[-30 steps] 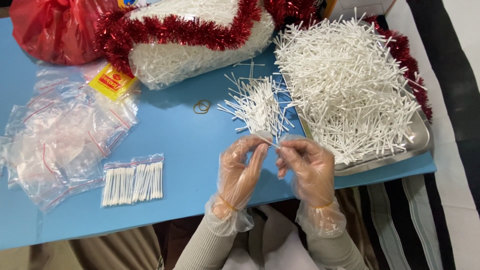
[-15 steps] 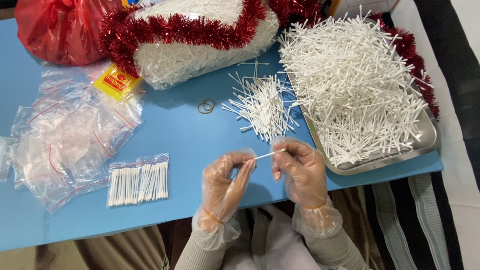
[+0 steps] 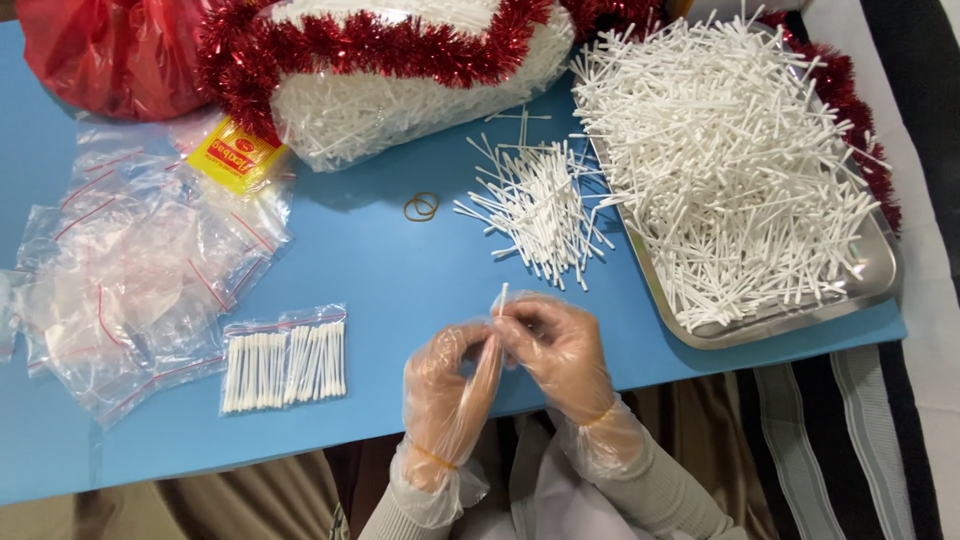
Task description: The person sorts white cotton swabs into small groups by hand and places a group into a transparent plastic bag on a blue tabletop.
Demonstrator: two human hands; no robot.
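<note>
Both of my hands wear clear plastic gloves and meet at the near edge of the blue table [image 3: 380,250]. My right hand [image 3: 555,350] pinches a white cotton swab [image 3: 500,298] that points up and away. My left hand [image 3: 450,380] presses against it, fingers closed around the swab's lower end. A loose pile of cotton swabs [image 3: 540,205] lies just beyond my hands. A filled, sealed small bag of swabs [image 3: 285,360] lies to the left of my left hand.
A metal tray [image 3: 790,320] heaped with swabs sits at the right edge. Empty zip bags [image 3: 130,270] spread at left, a yellow packet [image 3: 235,155] behind them. Rubber bands [image 3: 421,207], a tinsel-wrapped bag of swabs [image 3: 400,90] and a red bag [image 3: 100,50] lie farther back.
My hands have drawn closer together near the table edge. The swab, held sideways between them before, now points upward.
</note>
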